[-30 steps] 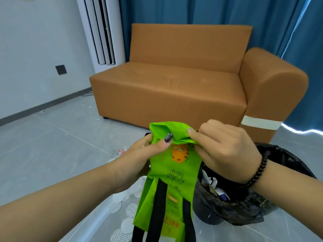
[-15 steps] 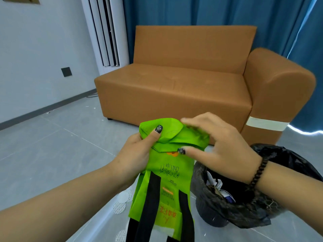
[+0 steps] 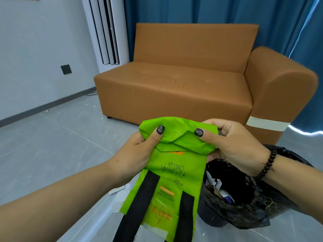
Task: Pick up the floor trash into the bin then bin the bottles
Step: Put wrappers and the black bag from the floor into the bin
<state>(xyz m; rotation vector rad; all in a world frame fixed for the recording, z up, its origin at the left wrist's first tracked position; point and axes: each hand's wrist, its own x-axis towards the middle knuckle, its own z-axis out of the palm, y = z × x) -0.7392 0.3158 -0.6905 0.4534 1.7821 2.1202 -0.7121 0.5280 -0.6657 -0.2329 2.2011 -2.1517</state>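
Note:
A bright green fabric bag (image 3: 174, 175) with black straps hangs upside down in front of me, its top end folded over. My left hand (image 3: 138, 154) pinches the fold on its left side, thumb on top. My right hand (image 3: 232, 142) grips the fold on its right side, thumb pressed on the fabric. Below my right wrist stands a bin lined with a black bag (image 3: 253, 205), with paper scraps inside. Several white paper discs (image 3: 120, 196) lie on the floor to the left of the green bag. No bottles are in view.
An orange sofa (image 3: 183, 88) stands straight ahead, a strip of pale tape on its right arm. A white standing air conditioner (image 3: 104, 30) and blue curtains (image 3: 209, 9) are behind it. Grey tiled floor (image 3: 43, 145) spreads to the left.
Both hands have folded the bag's top further over and spread apart along the fold. My right hand has shifted from the top of the bag to its right edge.

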